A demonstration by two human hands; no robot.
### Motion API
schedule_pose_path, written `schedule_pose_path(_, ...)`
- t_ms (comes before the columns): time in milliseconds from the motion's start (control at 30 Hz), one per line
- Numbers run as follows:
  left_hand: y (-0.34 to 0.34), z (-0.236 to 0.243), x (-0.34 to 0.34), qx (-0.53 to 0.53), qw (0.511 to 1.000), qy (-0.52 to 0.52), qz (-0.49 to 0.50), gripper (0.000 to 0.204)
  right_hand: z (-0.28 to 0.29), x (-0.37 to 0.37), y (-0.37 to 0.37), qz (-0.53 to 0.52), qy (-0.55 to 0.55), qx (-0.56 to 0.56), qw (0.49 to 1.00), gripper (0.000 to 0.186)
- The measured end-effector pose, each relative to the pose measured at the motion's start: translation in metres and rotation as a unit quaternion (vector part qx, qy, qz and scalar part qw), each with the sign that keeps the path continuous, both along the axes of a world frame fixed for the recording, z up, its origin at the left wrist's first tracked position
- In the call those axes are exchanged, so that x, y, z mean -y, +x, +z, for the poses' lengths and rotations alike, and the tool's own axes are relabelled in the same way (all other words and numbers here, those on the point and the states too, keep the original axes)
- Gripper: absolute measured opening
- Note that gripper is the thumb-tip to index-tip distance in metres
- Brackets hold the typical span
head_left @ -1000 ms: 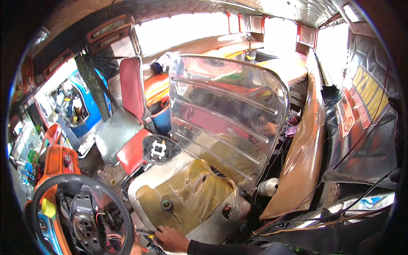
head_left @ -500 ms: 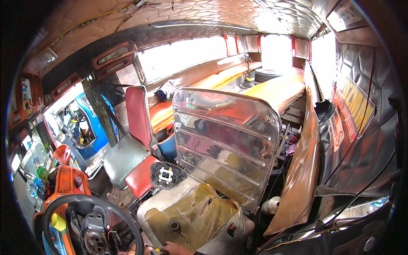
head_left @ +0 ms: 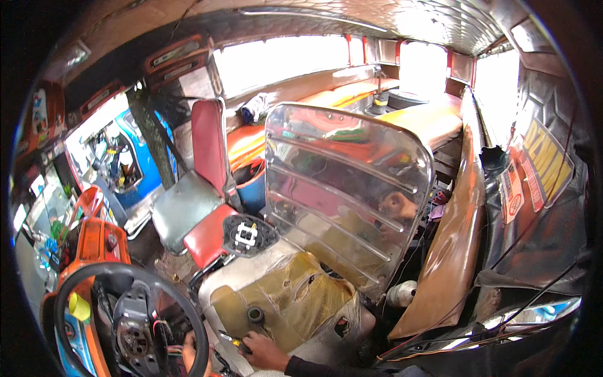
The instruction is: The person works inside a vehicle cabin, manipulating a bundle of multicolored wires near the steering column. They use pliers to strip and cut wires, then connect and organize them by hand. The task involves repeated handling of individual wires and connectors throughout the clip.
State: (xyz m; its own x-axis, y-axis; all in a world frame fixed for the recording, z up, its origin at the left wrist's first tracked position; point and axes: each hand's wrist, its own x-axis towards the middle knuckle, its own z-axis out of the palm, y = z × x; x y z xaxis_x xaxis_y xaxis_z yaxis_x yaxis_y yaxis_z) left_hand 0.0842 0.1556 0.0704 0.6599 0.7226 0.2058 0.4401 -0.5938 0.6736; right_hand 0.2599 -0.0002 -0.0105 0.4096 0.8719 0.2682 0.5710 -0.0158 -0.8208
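Note:
My right hand (head_left: pixel 264 352) is closed around a small hand tool (head_left: pixel 237 343) with a yellow and black handle. Its thin metal end points left, and its exact kind is too small to make out. It is held over the near edge of the torn, tan driver's seat (head_left: pixel 295 301). My left hand (head_left: pixel 190 355) is at the lower edge, beside the black steering wheel (head_left: pixel 125 267). The wheel's rim partly covers it, so its grip is hidden. Thin coloured wires (head_left: pixel 173 349) run near that hand. The steering wheel's centre is uncovered, with the bare hub (head_left: pixel 132 336) showing.
On the seat lies a dark round cap-like piece (head_left: pixel 255 315). A black pad with a white bracket (head_left: pixel 246 234) rests by the red seat cushion (head_left: pixel 206 235). Behind stands a shiny metal seat back (head_left: pixel 345 188). Loose cables (head_left: pixel 496 339) hang at right, and a yellow cup (head_left: pixel 79 306) sits left.
The view has shifted, bringing both hands higher into the picture. My right hand, with the tool, has risen and now shows with its dark sleeve. More of my left hand shows by the wheel.

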Motion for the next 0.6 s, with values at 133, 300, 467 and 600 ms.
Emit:
schedule_pose_path(133,0.009,0.021,0.006,0.098,0.976,-0.19,0.048,0.055,0.002,0.005,0.0,0.036,0.023,0.025,0.999,0.021)
schedule_pose_path(300,0.034,0.05,0.001,0.072,0.967,-0.234,-0.075,0.062,0.031,0.024,0.015,-0.008,0.058,0.058,0.997,0.018)
schedule_pose_path(467,0.018,0.041,-0.001,0.14,0.931,-0.324,-0.094,0.074,0.054,0.032,0.004,0.022,-0.012,-0.023,0.999,0.024)
schedule_pose_path(600,0.003,0.022,-0.006,0.085,0.956,-0.277,-0.041,0.056,0.047,0.028,-0.002,0.021,-0.011,0.018,1.0,0.024)
